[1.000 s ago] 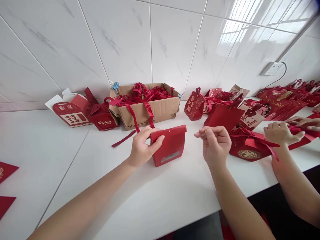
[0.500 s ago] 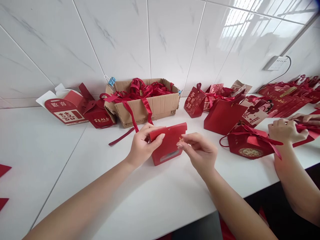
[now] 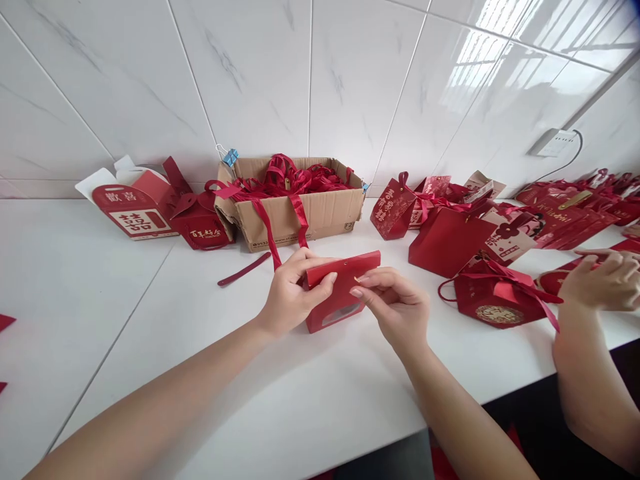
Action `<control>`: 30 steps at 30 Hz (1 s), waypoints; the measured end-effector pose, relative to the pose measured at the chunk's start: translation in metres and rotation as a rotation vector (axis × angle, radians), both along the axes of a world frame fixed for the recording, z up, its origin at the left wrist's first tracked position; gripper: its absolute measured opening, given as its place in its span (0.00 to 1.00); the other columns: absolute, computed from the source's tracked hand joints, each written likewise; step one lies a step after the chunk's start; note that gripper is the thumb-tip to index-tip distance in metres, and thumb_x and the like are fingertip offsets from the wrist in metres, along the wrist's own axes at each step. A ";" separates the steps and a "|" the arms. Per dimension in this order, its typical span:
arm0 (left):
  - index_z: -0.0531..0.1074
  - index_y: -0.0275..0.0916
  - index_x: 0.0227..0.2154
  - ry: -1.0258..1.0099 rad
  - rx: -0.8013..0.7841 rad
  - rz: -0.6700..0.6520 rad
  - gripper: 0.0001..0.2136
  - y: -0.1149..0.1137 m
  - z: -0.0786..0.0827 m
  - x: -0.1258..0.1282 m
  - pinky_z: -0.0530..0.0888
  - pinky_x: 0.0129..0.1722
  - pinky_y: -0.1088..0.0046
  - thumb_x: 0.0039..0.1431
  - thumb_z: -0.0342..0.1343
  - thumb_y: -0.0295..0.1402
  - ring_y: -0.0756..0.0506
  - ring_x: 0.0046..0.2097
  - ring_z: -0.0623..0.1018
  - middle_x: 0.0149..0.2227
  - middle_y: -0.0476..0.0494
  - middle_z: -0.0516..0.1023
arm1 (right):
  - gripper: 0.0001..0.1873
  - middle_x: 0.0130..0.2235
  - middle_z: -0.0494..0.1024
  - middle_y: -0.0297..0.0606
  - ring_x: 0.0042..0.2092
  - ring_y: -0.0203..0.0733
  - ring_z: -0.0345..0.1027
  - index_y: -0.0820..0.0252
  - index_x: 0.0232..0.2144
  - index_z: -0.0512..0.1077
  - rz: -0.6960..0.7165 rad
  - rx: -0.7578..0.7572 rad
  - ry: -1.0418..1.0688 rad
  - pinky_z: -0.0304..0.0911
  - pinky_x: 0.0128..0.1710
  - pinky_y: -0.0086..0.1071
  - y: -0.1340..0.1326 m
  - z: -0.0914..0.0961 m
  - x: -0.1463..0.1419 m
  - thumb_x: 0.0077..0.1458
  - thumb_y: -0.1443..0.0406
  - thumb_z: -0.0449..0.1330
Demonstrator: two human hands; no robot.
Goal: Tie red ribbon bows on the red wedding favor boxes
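Note:
A small red gift box with a folded-over top and a clear window low on its front stands on the table before me. My left hand is closed on the box's upper left edge, thumb in front and fingers behind. A small hole shows in the folded flap. My right hand pinches a tiny gold-coloured piece between thumb and forefinger, close in front of the box's right side. The piece is too small to name exactly. Behind the box is a cardboard box heaped with red ribbons.
A dark red strap lies on the white table. Printed gift boxes stand at left. More red boxes and a ribboned box stand at right. A co-worker's hands are at the far right.
My right hand has shifted slightly left across the gift box's front with the gold-coloured piece. My left hand keeps its hold. The co-worker's hands have moved, and the view has shifted a little.

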State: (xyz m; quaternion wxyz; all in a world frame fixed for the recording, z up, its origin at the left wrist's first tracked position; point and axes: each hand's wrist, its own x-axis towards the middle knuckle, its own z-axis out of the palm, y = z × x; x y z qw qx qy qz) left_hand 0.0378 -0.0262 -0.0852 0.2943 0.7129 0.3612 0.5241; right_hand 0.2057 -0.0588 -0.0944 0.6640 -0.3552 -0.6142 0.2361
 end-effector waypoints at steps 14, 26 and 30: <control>0.79 0.42 0.39 0.015 0.144 -0.033 0.11 -0.017 0.002 0.008 0.73 0.31 0.75 0.54 0.59 0.25 0.53 0.30 0.71 0.29 0.49 0.70 | 0.07 0.25 0.77 0.31 0.25 0.35 0.67 0.55 0.27 0.74 -0.245 0.177 -0.163 0.65 0.23 0.31 -0.003 0.002 0.000 0.47 0.70 0.68; 0.79 0.38 0.36 0.021 0.152 -0.025 0.08 -0.020 0.006 0.010 0.72 0.25 0.76 0.53 0.59 0.27 0.52 0.27 0.71 0.26 0.48 0.72 | 0.07 0.24 0.77 0.29 0.24 0.37 0.69 0.53 0.27 0.73 -0.321 0.263 -0.274 0.64 0.27 0.35 -0.004 0.003 0.004 0.48 0.68 0.68; 0.79 0.40 0.36 0.018 0.156 -0.024 0.08 -0.020 0.005 0.009 0.72 0.25 0.77 0.53 0.59 0.27 0.52 0.27 0.71 0.26 0.48 0.71 | 0.06 0.23 0.76 0.29 0.24 0.36 0.67 0.54 0.26 0.73 -0.355 0.239 -0.283 0.63 0.27 0.35 -0.005 0.003 0.003 0.50 0.66 0.67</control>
